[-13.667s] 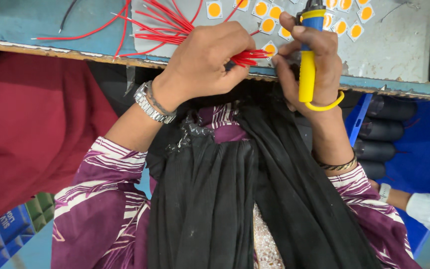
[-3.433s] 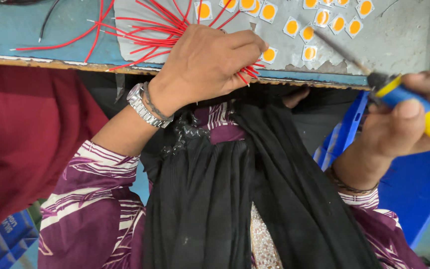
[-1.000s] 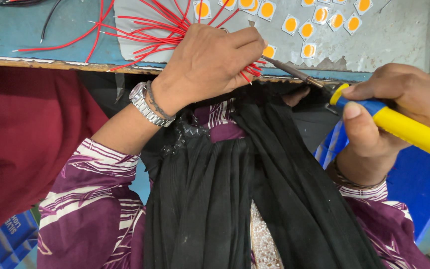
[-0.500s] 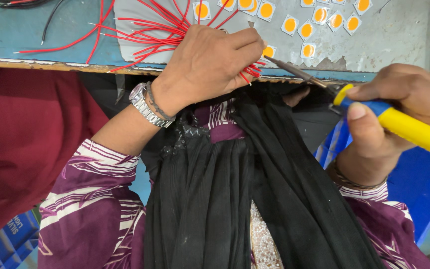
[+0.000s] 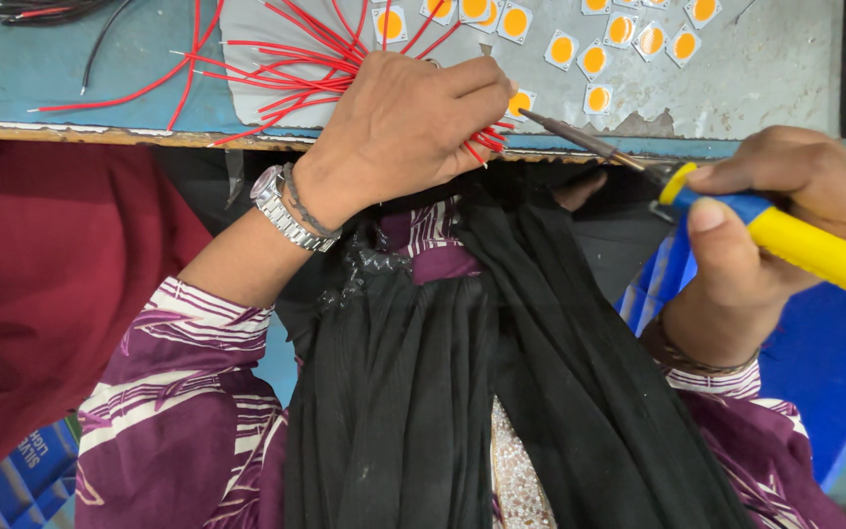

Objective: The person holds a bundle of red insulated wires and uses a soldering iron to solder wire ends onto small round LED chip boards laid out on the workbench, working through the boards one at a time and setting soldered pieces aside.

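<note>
Left hand (image 5: 408,122) pinches thin red wires (image 5: 286,69); right hand (image 5: 785,225) grips a yellow-and-blue-handled soldering iron (image 5: 736,211) with dark metal tip

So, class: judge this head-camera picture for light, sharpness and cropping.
Head view: even, soft light, no harsh glare; the left hand on the red wires is sharp; the soldering iron in the right hand runs off the right edge.

The left hand (image 5: 399,122) reaches forward, back upward, fingers (image 5: 472,83) curled down and pinched together, wrist bent. The right hand (image 5: 785,220) is closed in a fist-like grip, thumb pressed forward, forearm angled inward.
</note>
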